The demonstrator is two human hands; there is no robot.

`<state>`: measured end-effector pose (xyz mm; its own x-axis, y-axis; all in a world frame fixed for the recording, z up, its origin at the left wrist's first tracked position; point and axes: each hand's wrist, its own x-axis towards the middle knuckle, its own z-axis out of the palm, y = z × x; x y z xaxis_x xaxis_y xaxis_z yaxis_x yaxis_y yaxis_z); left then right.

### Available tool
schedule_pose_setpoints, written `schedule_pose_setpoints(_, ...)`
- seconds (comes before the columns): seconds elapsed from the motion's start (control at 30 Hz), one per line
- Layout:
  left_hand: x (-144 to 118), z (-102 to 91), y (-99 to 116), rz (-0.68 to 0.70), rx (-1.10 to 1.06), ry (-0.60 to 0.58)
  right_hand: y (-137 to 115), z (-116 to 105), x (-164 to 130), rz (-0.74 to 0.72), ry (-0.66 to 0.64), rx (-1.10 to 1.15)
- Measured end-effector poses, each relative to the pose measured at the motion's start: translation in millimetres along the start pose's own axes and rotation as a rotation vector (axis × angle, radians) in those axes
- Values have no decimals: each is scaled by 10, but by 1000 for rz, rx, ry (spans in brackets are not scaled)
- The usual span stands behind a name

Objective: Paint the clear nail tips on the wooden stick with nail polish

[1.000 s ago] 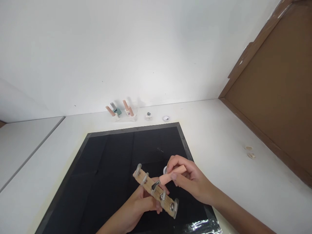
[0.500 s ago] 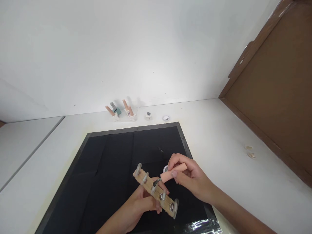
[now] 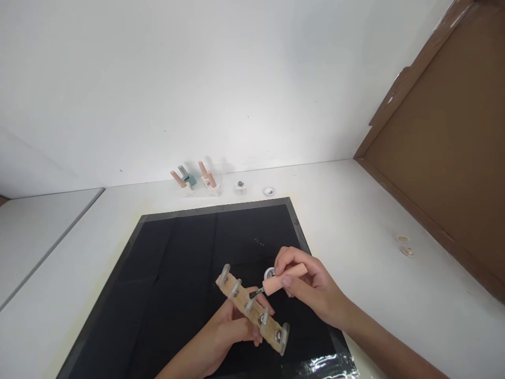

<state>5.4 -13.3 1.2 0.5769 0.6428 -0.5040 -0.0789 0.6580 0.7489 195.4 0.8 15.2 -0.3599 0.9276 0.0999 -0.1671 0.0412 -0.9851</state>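
Note:
My left hand [image 3: 226, 337] grips a wooden strip [image 3: 252, 315] from below, tilted from upper left to lower right, with several clear false nail tips standing along it. My right hand [image 3: 310, 289] pinches a peach nail polish brush cap [image 3: 284, 279]. Its dark brush tip [image 3: 257, 291] hovers just above the strip's middle tips. A small open polish bottle [image 3: 269, 273] sits on the black mat [image 3: 177, 273] right behind my right fingers.
At the back of the white table [image 3: 374, 221] stand nail polish bottles [image 3: 185, 183] [image 3: 208, 179], a small jar [image 3: 240, 186] and a little dish [image 3: 269, 191]. A brown board [image 3: 445, 158] leans at the right. Two small round pieces [image 3: 404, 246] lie near it.
My right hand has drawn the brush cap slightly up and to the right, lifting the brush tip off the nail tips. The left hand and strip stay put.

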Motion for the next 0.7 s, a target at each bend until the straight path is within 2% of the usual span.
schedule_pose_setpoints(0.2,7,-6,6,9,-18,-10,-51,17,1,-22,-84,-8)
schedule_pose_setpoints(0.53,19,-20,-21,41,-55,-48,-60,17,21,-84,-90,-59)
schedule_pose_setpoints(0.7,10,-8,-19,21,-64,9,-43,-9,12,-113,-80,-100)
